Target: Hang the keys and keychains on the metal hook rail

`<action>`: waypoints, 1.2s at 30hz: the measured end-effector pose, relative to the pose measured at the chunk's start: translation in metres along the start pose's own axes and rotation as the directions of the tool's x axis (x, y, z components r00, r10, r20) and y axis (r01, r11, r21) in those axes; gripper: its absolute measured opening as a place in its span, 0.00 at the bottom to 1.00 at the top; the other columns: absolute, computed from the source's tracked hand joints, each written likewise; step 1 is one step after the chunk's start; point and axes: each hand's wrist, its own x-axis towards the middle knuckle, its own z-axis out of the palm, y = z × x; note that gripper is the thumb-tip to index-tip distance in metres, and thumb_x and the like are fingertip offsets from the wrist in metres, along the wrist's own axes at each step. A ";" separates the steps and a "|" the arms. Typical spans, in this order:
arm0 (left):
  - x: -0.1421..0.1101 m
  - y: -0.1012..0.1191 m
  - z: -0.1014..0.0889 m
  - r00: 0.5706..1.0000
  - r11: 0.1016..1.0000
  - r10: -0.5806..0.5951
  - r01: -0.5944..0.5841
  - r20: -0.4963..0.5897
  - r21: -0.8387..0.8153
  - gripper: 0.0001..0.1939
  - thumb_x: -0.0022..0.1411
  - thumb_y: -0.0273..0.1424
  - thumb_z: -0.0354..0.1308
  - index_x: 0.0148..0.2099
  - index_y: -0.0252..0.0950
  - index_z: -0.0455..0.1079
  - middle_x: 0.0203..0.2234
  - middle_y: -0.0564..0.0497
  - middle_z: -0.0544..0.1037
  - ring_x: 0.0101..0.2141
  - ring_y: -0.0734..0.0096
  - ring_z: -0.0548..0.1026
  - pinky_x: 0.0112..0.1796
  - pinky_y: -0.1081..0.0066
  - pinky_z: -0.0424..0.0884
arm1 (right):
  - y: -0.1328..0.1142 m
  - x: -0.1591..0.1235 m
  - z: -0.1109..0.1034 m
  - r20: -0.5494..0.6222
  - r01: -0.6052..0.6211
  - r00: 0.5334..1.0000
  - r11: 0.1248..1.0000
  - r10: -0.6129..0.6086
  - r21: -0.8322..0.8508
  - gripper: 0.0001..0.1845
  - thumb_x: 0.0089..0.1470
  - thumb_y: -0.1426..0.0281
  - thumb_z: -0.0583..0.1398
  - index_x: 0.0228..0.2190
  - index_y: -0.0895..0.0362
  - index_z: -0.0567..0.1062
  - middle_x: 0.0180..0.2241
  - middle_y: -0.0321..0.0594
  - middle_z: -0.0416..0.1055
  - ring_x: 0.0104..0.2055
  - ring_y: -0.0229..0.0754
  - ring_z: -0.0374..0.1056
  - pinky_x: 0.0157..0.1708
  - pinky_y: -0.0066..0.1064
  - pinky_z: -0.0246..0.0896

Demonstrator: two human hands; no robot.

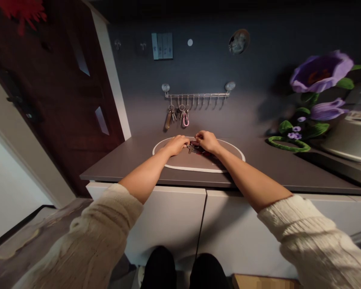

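Over an oval brown mat (183, 162) with a white rim, both hands are close together. My left hand (177, 145) is closed, its fingertips pinching at a bunch of metal keys (190, 149). On the other side of the keys, my right hand (207, 141) is also closed, thumb and fingers pressed together; what it grips is too small to make out. Dark and reddish items (202, 152) lie under my right hand, partly hidden by it.
A clear hook rail (198, 95) hangs on the grey wall, with several keys (182, 114) on its left hooks. Purple artificial flowers (321, 76) and a pale rounded appliance (349, 138) stand at the right of the dark countertop (120, 158). A brown door (63, 80) is at left.
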 end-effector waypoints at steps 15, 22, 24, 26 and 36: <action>0.005 -0.015 0.005 0.996 0.993 -0.036 0.027 -0.076 -0.119 0.04 0.54 0.25 0.54 0.32 0.35 0.70 0.31 0.50 0.72 0.33 0.70 0.68 0.35 0.73 0.61 | -0.004 0.000 -0.002 0.030 0.048 0.998 0.997 -0.046 -0.062 0.11 0.50 0.73 0.54 0.34 0.60 0.75 0.35 0.44 0.74 0.37 0.39 0.68 0.37 0.25 0.56; 0.005 -0.008 0.002 0.966 0.923 -0.233 0.185 -0.109 -0.337 0.03 0.52 0.25 0.55 0.31 0.33 0.70 0.27 0.52 0.74 0.31 0.73 0.69 0.34 0.74 0.61 | -0.006 -0.001 -0.003 0.044 0.041 0.998 0.997 -0.039 -0.064 0.12 0.50 0.73 0.54 0.36 0.61 0.75 0.36 0.44 0.74 0.37 0.38 0.68 0.37 0.24 0.56; 0.005 -0.006 0.001 0.952 0.887 -0.285 0.219 -0.109 -0.406 0.03 0.51 0.24 0.55 0.31 0.33 0.70 0.25 0.53 0.73 0.29 0.74 0.68 0.33 0.74 0.61 | -0.006 -0.001 -0.004 0.042 0.039 0.998 0.997 -0.036 -0.062 0.12 0.50 0.73 0.54 0.36 0.60 0.75 0.36 0.44 0.74 0.37 0.38 0.67 0.37 0.24 0.56; 0.006 -0.006 0.000 0.935 0.834 -0.338 0.246 -0.105 -0.493 0.03 0.51 0.24 0.55 0.30 0.32 0.69 0.23 0.54 0.72 0.27 0.75 0.68 0.32 0.75 0.62 | -0.005 -0.001 -0.003 0.038 0.038 0.999 0.997 -0.035 -0.062 0.13 0.50 0.74 0.54 0.36 0.60 0.75 0.36 0.44 0.74 0.38 0.38 0.67 0.38 0.24 0.56; 0.006 0.001 -0.001 0.852 0.367 -0.520 0.292 0.066 -0.883 0.02 0.52 0.22 0.57 0.29 0.30 0.66 0.17 0.55 0.68 0.20 0.81 0.66 0.25 0.77 0.61 | -0.009 -0.002 -0.002 0.071 0.060 0.996 0.998 -0.058 -0.030 0.12 0.51 0.70 0.55 0.36 0.60 0.74 0.34 0.43 0.74 0.35 0.37 0.68 0.36 0.24 0.57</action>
